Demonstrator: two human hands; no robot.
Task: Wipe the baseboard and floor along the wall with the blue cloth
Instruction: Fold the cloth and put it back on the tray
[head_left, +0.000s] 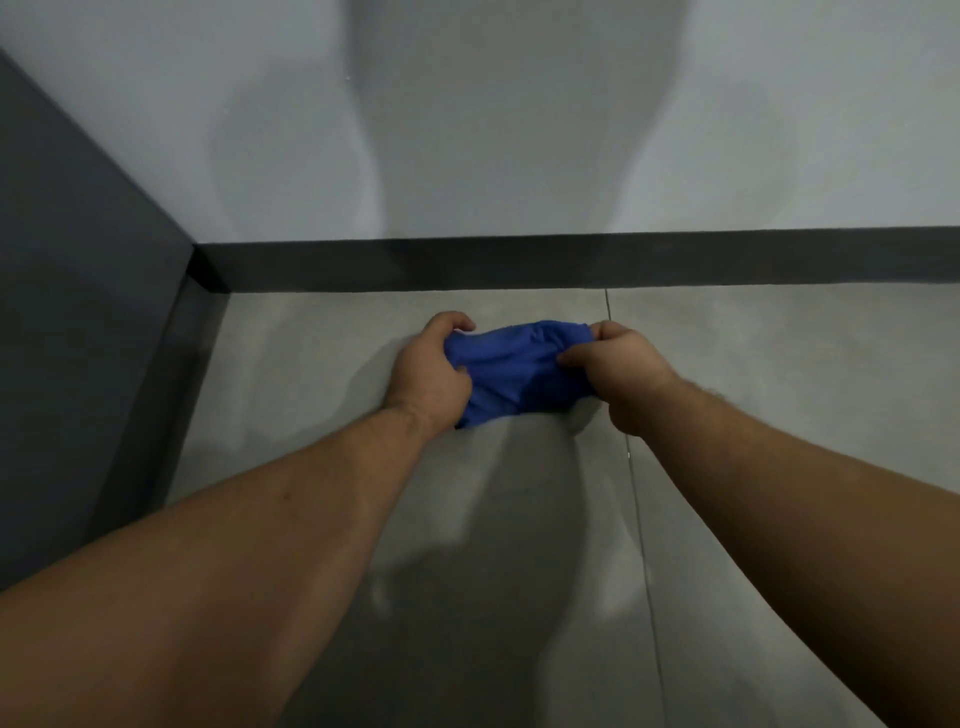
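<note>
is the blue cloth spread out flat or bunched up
Bunched up. The blue cloth is wrinkled and gathered between the left hand and right hand, each gripping one end.

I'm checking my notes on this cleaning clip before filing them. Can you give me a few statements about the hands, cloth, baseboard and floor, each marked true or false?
1. Both hands grip the blue cloth. True: the left hand holds its left end and the right hand its right end.
2. The cloth is pressed against the baseboard. False: it is held short of the baseboard, with bare floor showing between them.
3. The baseboard is dark, below a light wall. True.
4. The cloth is spread out flat. False: it is bunched and creased between the hands.
5. A tile joint runs across the floor on the right. True.
</note>
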